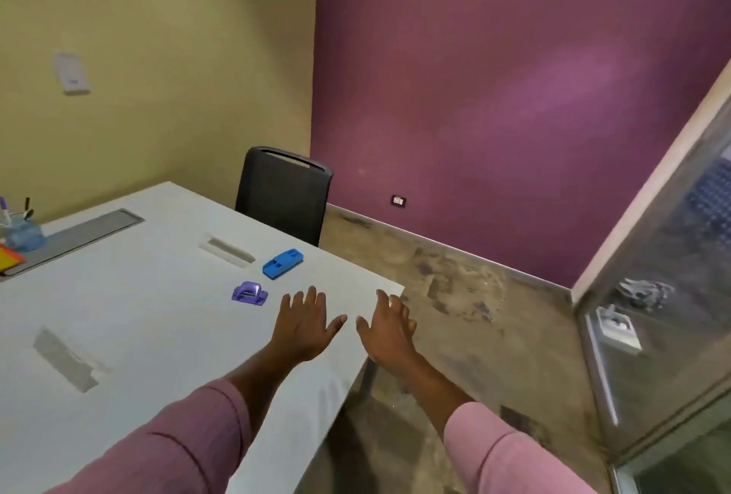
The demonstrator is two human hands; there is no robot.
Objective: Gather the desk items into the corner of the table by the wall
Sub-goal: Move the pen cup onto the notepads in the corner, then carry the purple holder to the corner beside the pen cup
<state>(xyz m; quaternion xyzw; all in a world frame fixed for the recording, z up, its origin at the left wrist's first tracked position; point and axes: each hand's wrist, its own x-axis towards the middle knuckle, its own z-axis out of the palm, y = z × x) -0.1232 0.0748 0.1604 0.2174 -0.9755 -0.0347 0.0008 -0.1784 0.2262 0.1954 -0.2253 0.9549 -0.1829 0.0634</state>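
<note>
Both the left hand (306,325) and the right hand (389,329) hover spread and empty over the table (158,315); the purple punch (249,293) at ten o'clock and blue stapler (283,264) at eleven look light, rigid, best pinched across their sides.

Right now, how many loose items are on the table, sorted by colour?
Blue: 2, the stapler and the pen cup
Purple: 1, the small hole punch
Orange-yellow: 1, a pad cut off at the left edge
Total: 4
</note>
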